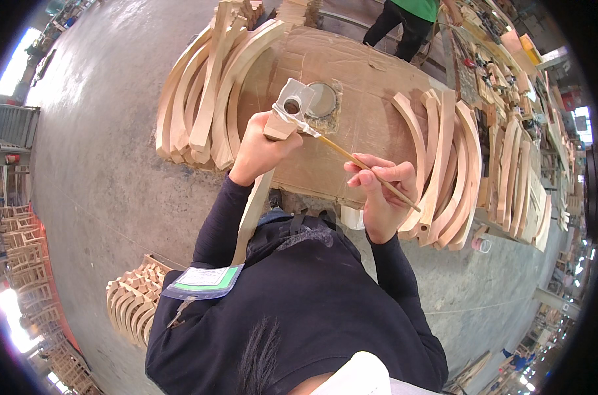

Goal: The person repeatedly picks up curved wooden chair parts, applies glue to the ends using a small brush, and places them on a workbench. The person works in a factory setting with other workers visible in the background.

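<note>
My left hand [263, 150] is closed around a long pale wooden piece [252, 217], whose lower part hangs down beside my body. Its raised end carries a smeared white coating [303, 94] around a dark round hole. In the fingers of my right hand [388, 194] is a thin wooden stick [351, 157], pinched and slanting up to the left. The stick's far tip is covered in white and touches the coated end; whether it has bristles I cannot tell. Just behind sits a round container [322, 99] with pale grey-white content, on a cardboard-covered table [371, 112].
Curved wooden pieces [203, 99] are stacked at the table's left, and more curved pieces [447, 164] at its right. Behind the table stands a person in dark trousers [404, 26]. Another pile of curved parts [136, 306] rests at lower left. A cluttered workbench [503, 85] runs along the right.
</note>
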A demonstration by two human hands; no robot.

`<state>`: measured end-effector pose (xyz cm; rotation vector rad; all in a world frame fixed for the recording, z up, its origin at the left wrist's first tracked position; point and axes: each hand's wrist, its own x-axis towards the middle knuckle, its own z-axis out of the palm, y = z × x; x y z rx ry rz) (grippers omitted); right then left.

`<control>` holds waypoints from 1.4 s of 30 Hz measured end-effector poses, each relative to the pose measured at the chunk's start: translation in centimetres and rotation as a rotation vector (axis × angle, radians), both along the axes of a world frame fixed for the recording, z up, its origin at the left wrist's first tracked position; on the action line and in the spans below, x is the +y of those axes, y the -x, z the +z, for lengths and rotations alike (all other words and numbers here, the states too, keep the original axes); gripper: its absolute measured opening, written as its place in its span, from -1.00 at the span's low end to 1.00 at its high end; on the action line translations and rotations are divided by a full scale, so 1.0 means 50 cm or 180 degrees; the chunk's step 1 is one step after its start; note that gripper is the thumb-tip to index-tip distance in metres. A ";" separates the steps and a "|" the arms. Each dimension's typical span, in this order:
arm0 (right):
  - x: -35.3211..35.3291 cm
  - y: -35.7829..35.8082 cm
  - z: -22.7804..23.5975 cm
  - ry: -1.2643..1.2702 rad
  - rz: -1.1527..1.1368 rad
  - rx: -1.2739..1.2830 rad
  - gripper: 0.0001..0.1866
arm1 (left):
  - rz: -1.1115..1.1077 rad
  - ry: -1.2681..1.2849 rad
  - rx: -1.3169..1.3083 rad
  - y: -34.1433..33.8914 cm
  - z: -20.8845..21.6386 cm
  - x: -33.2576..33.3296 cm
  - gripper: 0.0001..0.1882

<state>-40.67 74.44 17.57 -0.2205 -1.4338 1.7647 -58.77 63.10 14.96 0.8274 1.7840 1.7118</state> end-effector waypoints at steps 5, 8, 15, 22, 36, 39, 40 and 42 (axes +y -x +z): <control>0.019 -0.014 0.009 0.0076 -0.0090 0.0120 -0.80 | -0.0052 0.0005 -0.0038 0.002 0.005 -0.003 -0.89; 0.032 0.005 0.024 0.0001 -0.0174 0.0193 -0.80 | -0.0132 -0.0100 -0.0054 -0.001 -0.001 0.001 -0.89; 0.022 0.048 0.012 -0.0384 -0.0095 0.0161 -0.80 | -0.0223 -0.0131 0.0072 -0.004 0.003 -0.001 -0.88; 0.018 0.033 0.019 -0.0755 0.0113 0.0058 -0.85 | -0.0223 -0.0057 -0.0216 0.014 0.002 -0.012 -0.89; 0.083 -0.255 0.006 0.0106 -0.2042 -0.0228 -0.86 | -0.1311 0.1192 0.0470 0.080 0.067 0.072 -0.93; 0.093 -0.395 -0.013 -0.0008 -0.2914 -0.0269 -0.86 | -0.2066 0.1096 0.2235 -0.030 0.108 0.167 -0.86; 0.097 -0.438 -0.018 0.0071 -0.3105 -0.0246 -0.86 | -0.2141 0.0883 0.2712 -0.083 0.126 0.195 -0.82; 0.115 -0.518 -0.032 0.0088 -0.3413 -0.0245 -0.87 | -0.2669 0.1044 0.3425 -0.171 0.192 0.263 -0.69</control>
